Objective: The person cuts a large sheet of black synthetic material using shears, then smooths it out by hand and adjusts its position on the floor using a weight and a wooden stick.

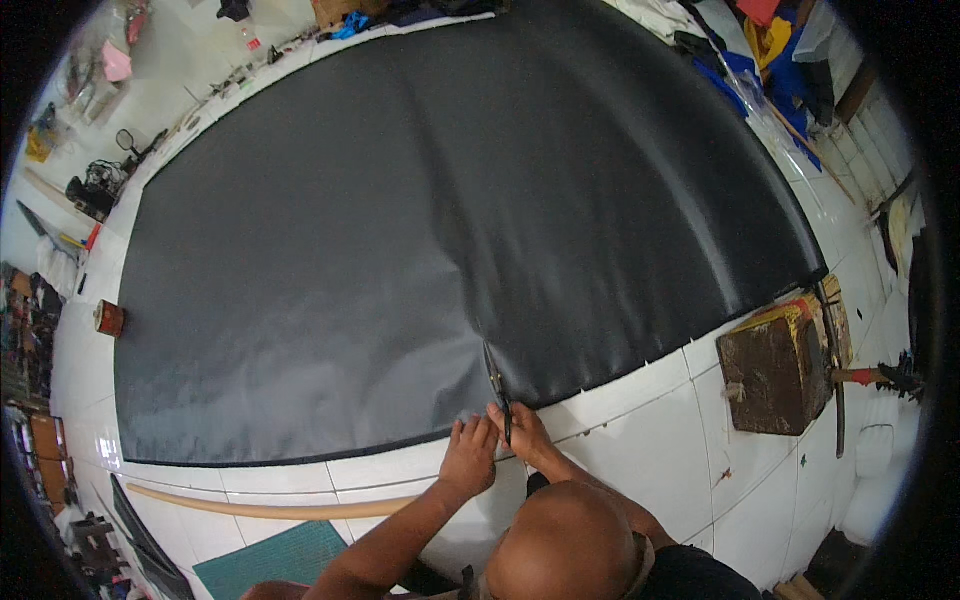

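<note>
A large sheet of black leather-like material (300, 260) lies spread over the white tiled floor, with a crease running up its middle. My right hand (527, 438) grips a pair of dark scissors (494, 372) by the handles at the sheet's near edge. The blades point away from me, over the sheet; whether they are parted is hard to see. Just left of the scissors, my left hand (470, 462) rests its spread fingers on the sheet's near edge. Its thumb does not show clearly.
A dark brown block (775, 375) stands at the sheet's right corner, beside a thin dark rod (832, 370). Against the left edge sits a small reddish-brown can (110, 318). Nearer me are a long tan strip (270, 510) and a green cutting mat (275, 560). Clutter lines the walls.
</note>
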`<state>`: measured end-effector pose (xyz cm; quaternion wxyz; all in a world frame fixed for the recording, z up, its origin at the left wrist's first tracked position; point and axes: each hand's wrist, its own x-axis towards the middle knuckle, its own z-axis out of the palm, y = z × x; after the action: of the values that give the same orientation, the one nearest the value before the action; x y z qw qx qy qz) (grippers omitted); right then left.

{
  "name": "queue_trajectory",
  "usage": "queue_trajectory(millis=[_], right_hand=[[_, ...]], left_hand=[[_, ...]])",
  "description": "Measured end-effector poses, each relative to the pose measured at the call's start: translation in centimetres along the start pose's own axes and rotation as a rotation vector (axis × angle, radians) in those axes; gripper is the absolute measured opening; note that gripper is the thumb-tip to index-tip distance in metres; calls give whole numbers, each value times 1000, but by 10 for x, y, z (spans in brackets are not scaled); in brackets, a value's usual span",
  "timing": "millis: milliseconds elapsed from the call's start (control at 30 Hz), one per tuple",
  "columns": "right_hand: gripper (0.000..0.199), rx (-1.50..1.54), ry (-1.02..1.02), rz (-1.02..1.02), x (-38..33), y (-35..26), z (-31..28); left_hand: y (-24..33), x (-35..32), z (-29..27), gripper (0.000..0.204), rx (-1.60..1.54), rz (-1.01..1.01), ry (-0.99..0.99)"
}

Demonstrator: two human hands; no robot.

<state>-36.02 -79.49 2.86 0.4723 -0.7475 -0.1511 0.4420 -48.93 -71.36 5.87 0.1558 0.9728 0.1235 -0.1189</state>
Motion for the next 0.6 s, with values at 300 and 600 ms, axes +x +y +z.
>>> queue_trajectory(millis=[300,600], right_hand=[[43,-99,66,-218,28,2,7],[61,-50,46,-37,74,-32,10]], left_hand=[[-4,3,9,71,-38,-42,-35],[7,3,-11,75,-25,-70,-42]])
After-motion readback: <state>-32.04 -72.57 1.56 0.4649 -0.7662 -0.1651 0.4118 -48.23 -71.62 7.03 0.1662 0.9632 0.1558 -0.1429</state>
